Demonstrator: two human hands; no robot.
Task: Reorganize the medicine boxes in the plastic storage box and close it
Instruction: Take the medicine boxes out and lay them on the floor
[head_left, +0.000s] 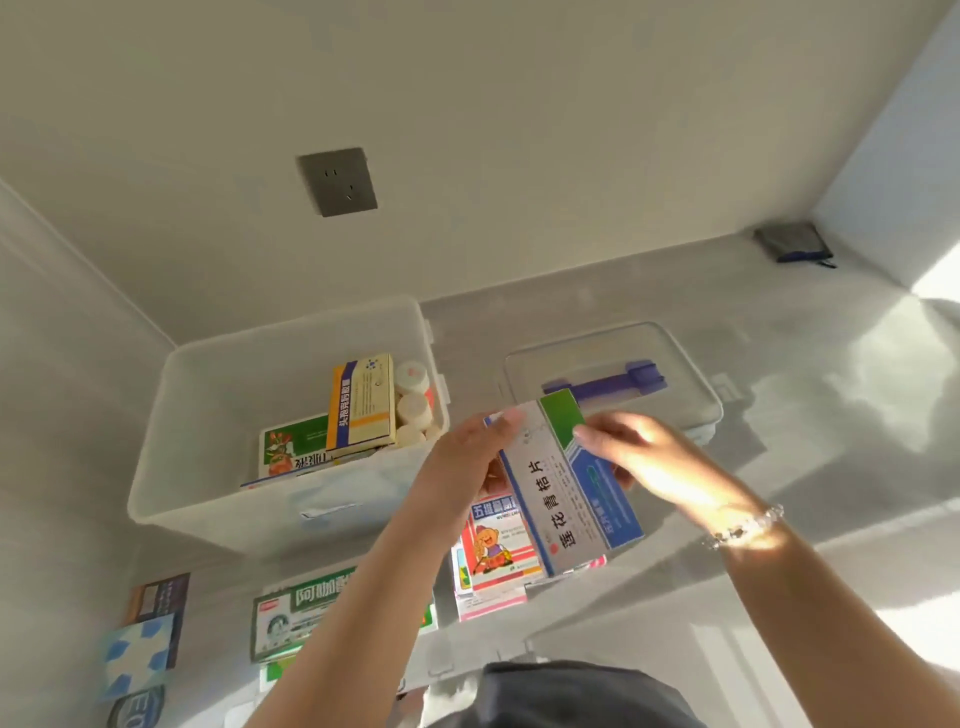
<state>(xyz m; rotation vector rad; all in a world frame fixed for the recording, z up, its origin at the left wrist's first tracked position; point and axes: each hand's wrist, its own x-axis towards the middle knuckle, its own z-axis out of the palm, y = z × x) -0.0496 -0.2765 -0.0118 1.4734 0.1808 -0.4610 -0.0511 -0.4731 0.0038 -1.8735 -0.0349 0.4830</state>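
Observation:
The translucent plastic storage box (208, 395) stands open on the counter at the left. Inside it a yellow-and-blue medicine box (361, 402) stands upright, a green-and-white box (291, 452) leans beside it, and white bottles (414, 405) fill the right end. Both hands hold a white, green and blue medicine box (569, 483) in the air, just right of the storage box. My left hand (470, 460) grips its left edge and my right hand (631, 452) its right side. The clear lid (613, 374) with a purple handle lies on the counter behind my hands.
Under the held box lies a stack of boxes topped by a cartoon-printed one (496, 540). A green-and-white box (291, 618) and blue-patterned packs (140, 649) lie near the front edge. A grey wall socket (337, 182) is behind; a dark pouch (792, 241) sits in the far right corner.

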